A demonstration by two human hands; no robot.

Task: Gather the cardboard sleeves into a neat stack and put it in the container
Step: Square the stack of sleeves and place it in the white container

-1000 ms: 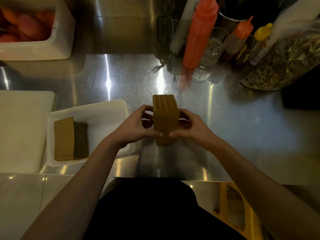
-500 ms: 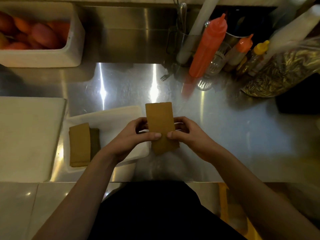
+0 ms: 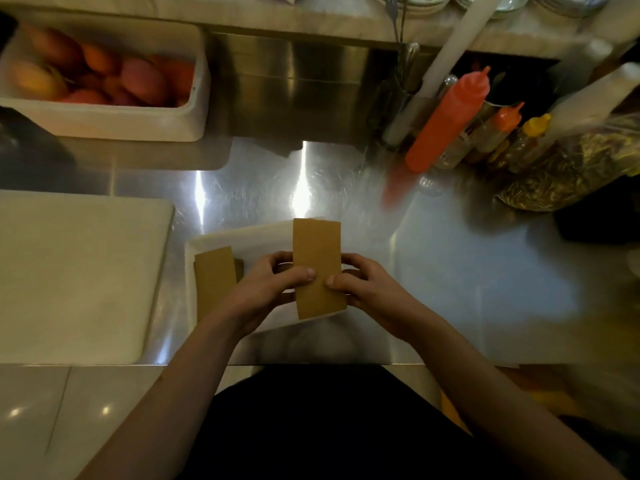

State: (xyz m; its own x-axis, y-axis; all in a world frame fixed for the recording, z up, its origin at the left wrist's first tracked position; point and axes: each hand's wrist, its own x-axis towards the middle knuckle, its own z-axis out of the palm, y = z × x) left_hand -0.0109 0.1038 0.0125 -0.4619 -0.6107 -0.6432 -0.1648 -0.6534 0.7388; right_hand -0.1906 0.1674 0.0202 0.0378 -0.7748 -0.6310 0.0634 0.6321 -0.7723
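While no writing is legible, left hand [image 3: 266, 289] and right hand [image 3: 367, 289] grip the sleeve stack [image 3: 318, 266] over the container [image 3: 221, 242].

Dim; glare streaks on steel counter [image 3: 450, 271]; edges blurred, warped.

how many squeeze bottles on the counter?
3, all back right: a tall red squeeze bottle, an orange-capped one and a yellow-capped one beside it. Clutter there may hide more.
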